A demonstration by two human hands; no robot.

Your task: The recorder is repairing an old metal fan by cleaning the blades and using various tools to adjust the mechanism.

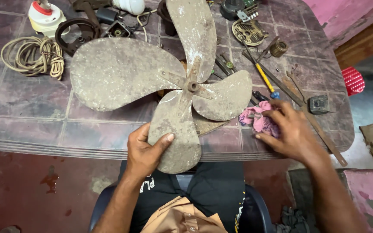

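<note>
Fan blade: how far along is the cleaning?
Done: nothing visibly; all four lobes of the fan blade look dusty and stained. In hand: left hand grips the near lobe, right hand rests on the pink rag on the table. Left: the wiping.

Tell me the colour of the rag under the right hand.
Pink, with grimy patches; the rag under the right hand shows best in the head view.

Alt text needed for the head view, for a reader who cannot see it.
A person's left hand grips one blade of a rusty four-blade metal fan lying on a tiled table, while the right hand presses a pink rag. Tools, a coiled cord and parts lie around.
</note>
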